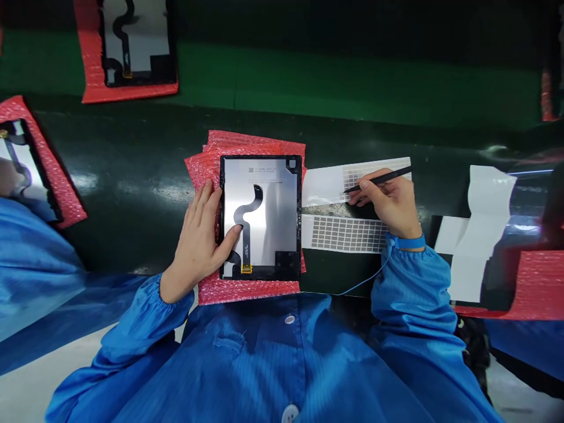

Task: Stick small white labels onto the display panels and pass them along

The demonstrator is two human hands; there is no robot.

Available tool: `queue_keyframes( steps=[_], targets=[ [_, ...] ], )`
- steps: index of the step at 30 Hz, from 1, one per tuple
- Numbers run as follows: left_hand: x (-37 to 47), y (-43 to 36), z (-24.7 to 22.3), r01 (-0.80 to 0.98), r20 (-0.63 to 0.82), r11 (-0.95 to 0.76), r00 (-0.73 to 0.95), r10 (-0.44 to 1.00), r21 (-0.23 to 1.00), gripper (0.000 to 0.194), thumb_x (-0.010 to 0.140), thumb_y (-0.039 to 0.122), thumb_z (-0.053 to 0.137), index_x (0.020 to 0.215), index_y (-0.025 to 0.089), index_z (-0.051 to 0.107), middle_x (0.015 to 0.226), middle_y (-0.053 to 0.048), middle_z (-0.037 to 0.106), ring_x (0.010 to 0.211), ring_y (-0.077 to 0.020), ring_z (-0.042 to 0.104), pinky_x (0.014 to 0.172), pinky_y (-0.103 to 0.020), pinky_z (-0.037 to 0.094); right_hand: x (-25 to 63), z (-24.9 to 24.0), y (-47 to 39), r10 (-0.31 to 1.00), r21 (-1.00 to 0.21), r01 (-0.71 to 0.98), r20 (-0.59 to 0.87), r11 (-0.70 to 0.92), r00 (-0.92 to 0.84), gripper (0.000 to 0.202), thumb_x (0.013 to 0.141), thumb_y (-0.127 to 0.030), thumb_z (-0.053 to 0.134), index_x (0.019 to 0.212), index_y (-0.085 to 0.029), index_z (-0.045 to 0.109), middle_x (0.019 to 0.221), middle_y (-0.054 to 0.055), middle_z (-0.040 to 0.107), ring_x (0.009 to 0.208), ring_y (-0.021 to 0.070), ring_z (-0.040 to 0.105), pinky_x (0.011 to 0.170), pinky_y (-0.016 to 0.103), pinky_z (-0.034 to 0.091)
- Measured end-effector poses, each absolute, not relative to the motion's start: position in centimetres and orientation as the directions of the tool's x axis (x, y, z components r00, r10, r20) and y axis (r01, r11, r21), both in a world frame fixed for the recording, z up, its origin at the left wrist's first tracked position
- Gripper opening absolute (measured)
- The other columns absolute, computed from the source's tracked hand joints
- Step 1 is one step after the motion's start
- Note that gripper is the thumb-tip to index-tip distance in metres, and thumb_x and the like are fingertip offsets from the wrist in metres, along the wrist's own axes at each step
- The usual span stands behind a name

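My left hand (200, 235) lies along the left edge of a tablet display panel (277, 217), fingers stretched out and thumb over its silvery back. A dark ribbon cable (245, 235) curves down that back to a gold connector. My right hand (392, 200) grips slim black tweezers (381, 178) between thumb and fingers. Their tip points down at a white sticker sheet (324, 187) with small grey squares, partly covered by the hand. Just below it is a second sticker sheet (348, 234) with a grid of grey squares. Pink bubble wrap (255, 147) lies under the panel.
Another panel (150, 41) on pink wrap lies at the upper left, and a further panel (26, 170) by a blue sleeve at the left. White paper (478, 235) and pink wrap (540, 282) are at the right. A blue cord (368, 279) runs from my right wristband.
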State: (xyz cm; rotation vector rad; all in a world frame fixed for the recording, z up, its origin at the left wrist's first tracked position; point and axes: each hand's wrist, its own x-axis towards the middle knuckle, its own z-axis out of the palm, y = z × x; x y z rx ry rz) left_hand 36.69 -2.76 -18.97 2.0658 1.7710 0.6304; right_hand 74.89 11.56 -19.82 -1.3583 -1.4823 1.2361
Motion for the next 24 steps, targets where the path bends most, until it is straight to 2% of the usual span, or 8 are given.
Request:
queue_keyframes(
  steps=[4, 7, 12, 16, 20, 24],
  targets=[
    [36.8, -2.8, -19.3, 0.799, 0.127, -0.172, 0.121, 0.985, 0.575, 0.079, 0.104, 0.046, 0.052, 0.169, 0.015, 0.018, 0.173, -0.020, 0.023, 0.162, -0.0348, 0.019, 0.132, -0.058, 0.021, 74.8, -19.7, 11.6, 0.991, -0.985, 0.166, -0.072, -0.053, -0.113, 0.026, 0.084, -0.040, 0.086, 0.086, -0.017, 0.073, 0.067, 0.007, 0.078, 0.055, 0.0206, 0.076, 0.049, 0.027, 0.060],
    [36.8, -2.8, -19.8, 0.772, 0.135, -0.178, 0.120, 0.984, 0.610, 0.074, 0.107, 0.040, 0.047, 0.170, 0.018, 0.015, 0.175, -0.017, 0.017, 0.164, -0.0335, 0.015, 0.132, -0.060, 0.019, 74.7, -19.4, 11.4, 0.995, -0.989, 0.141, -0.062, -0.051, -0.073, 0.022, 0.084, -0.037, 0.085, 0.087, -0.019, 0.074, 0.067, 0.006, 0.077, 0.053, 0.0191, 0.074, 0.053, 0.029, 0.061],
    [36.8, -2.9, -20.3, 0.712, 0.179, -0.207, 0.116, 0.977, 0.671, 0.068, 0.109, 0.034, 0.043, 0.170, 0.023, 0.016, 0.176, -0.014, 0.014, 0.164, -0.0330, 0.014, 0.132, -0.060, 0.018, 74.6, -19.3, 11.2, 0.997, -0.967, 0.251, -0.058, -0.044, -0.049, 0.019, 0.085, -0.036, 0.084, 0.090, -0.020, 0.075, 0.068, 0.005, 0.077, 0.057, 0.0190, 0.074, 0.054, 0.029, 0.060],
    [36.6, -2.8, -20.5, 0.651, 0.215, -0.244, 0.126, 0.969, 0.719, 0.067, 0.109, 0.032, 0.043, 0.169, 0.023, 0.016, 0.176, -0.015, 0.013, 0.163, -0.0328, 0.014, 0.132, -0.060, 0.017, 74.7, -19.3, 11.3, 0.995, -0.947, 0.317, -0.077, -0.055, -0.056, 0.027, 0.082, -0.045, 0.086, 0.088, -0.021, 0.075, 0.064, 0.004, 0.074, 0.057, 0.0196, 0.074, 0.051, 0.029, 0.058],
    [36.3, -2.8, -20.7, 0.617, 0.218, -0.256, 0.138, 0.966, 0.745, 0.069, 0.108, 0.036, 0.045, 0.169, 0.023, 0.015, 0.176, -0.015, 0.013, 0.163, -0.0341, 0.013, 0.132, -0.061, 0.016, 74.7, -19.3, 11.4, 0.994, -0.925, 0.374, -0.090, -0.063, -0.056, 0.034, 0.077, -0.055, 0.088, 0.086, -0.025, 0.075, 0.065, 0.003, 0.075, 0.057, 0.0209, 0.074, 0.049, 0.031, 0.058],
    [35.7, -2.5, -20.8, 0.607, 0.200, -0.245, 0.142, 0.970, 0.756, 0.076, 0.105, 0.044, 0.051, 0.169, 0.025, 0.014, 0.176, -0.015, 0.012, 0.163, -0.0364, 0.013, 0.131, -0.062, 0.018, 74.9, -19.3, 11.4, 0.991, -0.919, 0.388, -0.111, -0.075, -0.071, 0.033, 0.080, -0.054, 0.087, 0.089, -0.025, 0.074, 0.068, 0.002, 0.077, 0.060, 0.0206, 0.075, 0.051, 0.030, 0.060]
  ],
)
